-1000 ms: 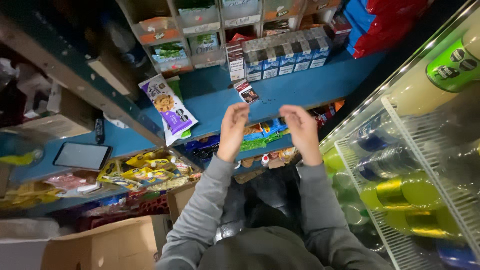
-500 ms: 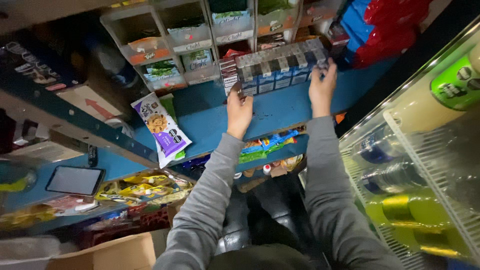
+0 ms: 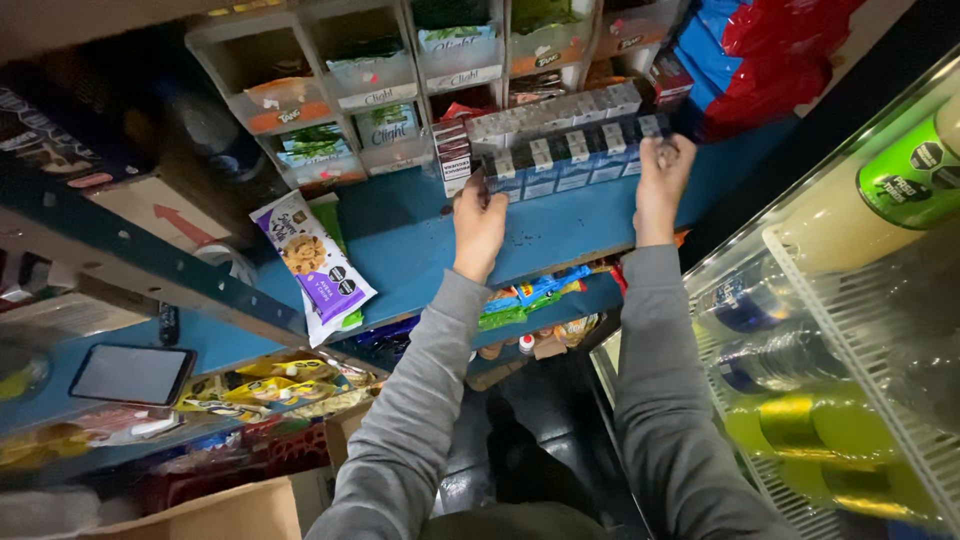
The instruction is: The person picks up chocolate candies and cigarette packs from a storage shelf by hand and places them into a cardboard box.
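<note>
A row of several small blue-and-white boxes [image 3: 570, 160] stands on a blue shelf [image 3: 400, 250], with a second row of white-topped boxes behind it. My left hand [image 3: 478, 222] grips the left end of the row. At the right end, my right hand [image 3: 660, 180] holds the last box. Both arms wear grey sleeves and reach up and forward from below. The fingertips are partly hidden behind the boxes.
A purple-and-white cookie packet [image 3: 315, 262] leans at the shelf's left. Cubbyholes [image 3: 340, 70] above hold small packets. Red and blue bags [image 3: 760, 50] hang at upper right. A glass-door cooler [image 3: 850, 330] with bottles stands to the right. A tablet [image 3: 132, 374] and snacks lie lower left.
Both hands rose from in front of my chest up to the shelf and closed on the two ends of the row of boxes. The view tilted upward.
</note>
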